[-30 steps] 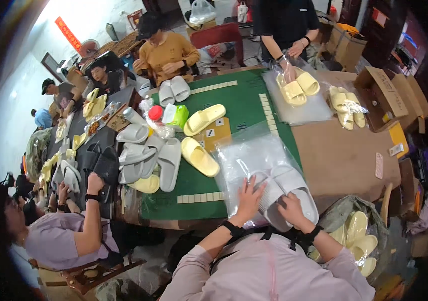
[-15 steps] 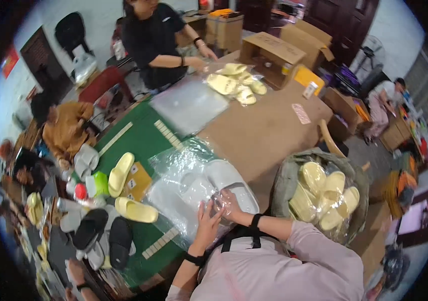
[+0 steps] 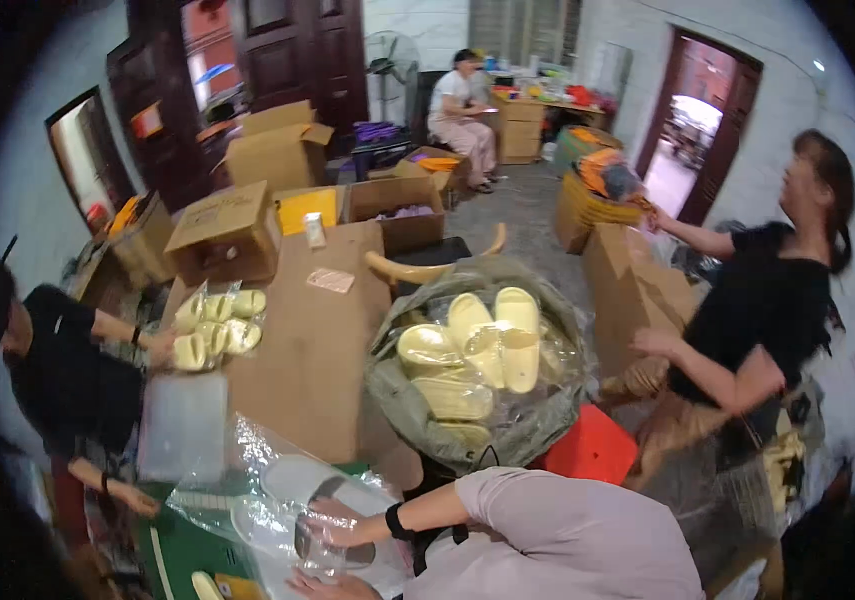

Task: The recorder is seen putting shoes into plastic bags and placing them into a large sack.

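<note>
A large clear plastic bag [image 3: 209, 492] lies on the green work surface at the bottom, with light grey-white slippers [image 3: 282, 478] in it. My right hand [image 3: 339, 524] rests on the slippers with its fingers stretched out; glare hides whether it is under the plastic. Close by at the lower edge, my left hand [image 3: 332, 587] lies flat on the near side of the bag, fingers apart and partly cut off by the frame. To the right of the bag, a sack-lined round container [image 3: 379, 385] holds bagged pale yellow slippers [image 3: 517, 340].
Bagged yellow slippers [image 3: 215, 330] lie on the brown tabletop [image 3: 292, 350] at left, by a co-worker in black [image 3: 72, 350]. Flat clear bags [image 3: 182, 425] lie nearer. Another co-worker [image 3: 757, 310] stands at right beside cartons [image 3: 627, 280] and a red stool [image 3: 592, 445]. Someone sits far back.
The view has swung to the right, so the bag now sits at the bottom and the sack in the middle. Both hands stay at the bagged slippers. A co-worker at right has come into view.
</note>
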A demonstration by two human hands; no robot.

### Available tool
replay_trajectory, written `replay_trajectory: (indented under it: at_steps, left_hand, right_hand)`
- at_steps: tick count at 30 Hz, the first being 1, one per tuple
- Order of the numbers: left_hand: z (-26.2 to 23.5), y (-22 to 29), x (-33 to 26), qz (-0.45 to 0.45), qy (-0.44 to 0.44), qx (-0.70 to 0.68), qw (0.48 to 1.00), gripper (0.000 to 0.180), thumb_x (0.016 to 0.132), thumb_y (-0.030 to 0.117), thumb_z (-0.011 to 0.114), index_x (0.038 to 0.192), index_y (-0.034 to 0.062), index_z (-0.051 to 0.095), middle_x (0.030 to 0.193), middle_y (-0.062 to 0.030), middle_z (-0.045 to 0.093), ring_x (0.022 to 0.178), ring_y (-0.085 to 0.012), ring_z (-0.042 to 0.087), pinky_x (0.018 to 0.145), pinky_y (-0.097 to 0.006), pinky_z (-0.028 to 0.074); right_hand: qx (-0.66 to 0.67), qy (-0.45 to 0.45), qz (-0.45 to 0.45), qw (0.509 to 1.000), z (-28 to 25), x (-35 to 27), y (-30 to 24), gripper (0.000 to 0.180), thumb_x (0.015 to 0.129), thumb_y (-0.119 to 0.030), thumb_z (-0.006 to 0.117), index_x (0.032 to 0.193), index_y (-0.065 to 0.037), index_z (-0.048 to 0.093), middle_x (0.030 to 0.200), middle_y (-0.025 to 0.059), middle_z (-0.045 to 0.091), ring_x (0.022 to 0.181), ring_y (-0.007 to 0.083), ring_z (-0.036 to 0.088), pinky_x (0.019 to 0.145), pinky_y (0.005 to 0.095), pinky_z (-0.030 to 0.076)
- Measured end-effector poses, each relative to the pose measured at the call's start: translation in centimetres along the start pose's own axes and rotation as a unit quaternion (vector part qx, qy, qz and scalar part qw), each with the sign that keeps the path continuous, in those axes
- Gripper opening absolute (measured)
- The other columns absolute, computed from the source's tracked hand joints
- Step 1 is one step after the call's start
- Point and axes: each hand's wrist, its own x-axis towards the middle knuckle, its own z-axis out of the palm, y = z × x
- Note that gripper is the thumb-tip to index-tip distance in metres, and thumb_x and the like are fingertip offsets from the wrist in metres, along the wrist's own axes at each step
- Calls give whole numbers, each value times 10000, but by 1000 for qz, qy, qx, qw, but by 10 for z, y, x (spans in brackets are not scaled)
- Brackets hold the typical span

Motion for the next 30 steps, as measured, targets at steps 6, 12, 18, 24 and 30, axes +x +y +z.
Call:
replay_trajectory:
  at_steps: [6, 12, 18, 24, 30]
  left_hand:
    - [-13, -15, -15, -45, -84, 95, 991, 305, 855, 145, 562, 1133, 21, 544, 1059, -214, 568, 1029, -320, 506, 879, -399, 399]
    - [-3, -100, -35, 210, -249, 346, 880, 554, 872, 279, 506, 1354, 76, 322, 1356, -222, 332, 1174, -401, 391, 985, -479, 316]
    - [-13, -100, -43, 25, -339, 192, 921, 496, 866, 252, 522, 1300, 58, 379, 1298, -210, 388, 1137, -361, 422, 964, -449, 334]
    - [-17, -80, -32, -137, -394, 14, 909, 439, 860, 225, 537, 1247, 41, 437, 1239, -197, 444, 1101, -322, 453, 942, -418, 352]
    - [-25, -50, -14, -290, -417, -176, 843, 385, 855, 197, 553, 1193, 23, 494, 1181, -184, 500, 1064, -282, 485, 921, -387, 370]
  right_hand:
    - [42, -158, 166, 972, -35, 12, -26, 446, 750, -260, 582, 1109, -14, 484, 1113, 223, 457, 1020, 396, 440, 829, 468, 381]
    - [-17, -112, 209, 971, -42, 30, -44, 390, 766, -264, 576, 1056, -21, 482, 1014, 194, 480, 914, 357, 466, 666, 465, 407]
    - [41, -138, 284, 948, -25, 47, -58, 454, 728, -197, 570, 1133, -25, 463, 1063, 226, 482, 1000, 372, 451, 771, 454, 414]
    - [-36, -232, 52, 971, -10, 28, -22, 329, 626, -139, 599, 930, -15, 601, 1093, 272, 511, 1052, 392, 469, 788, 468, 427]
    - [106, -389, 47, 914, -86, 21, -49, 563, 611, -231, 638, 1138, -69, 522, 1176, 231, 485, 1173, 400, 388, 928, 503, 332]
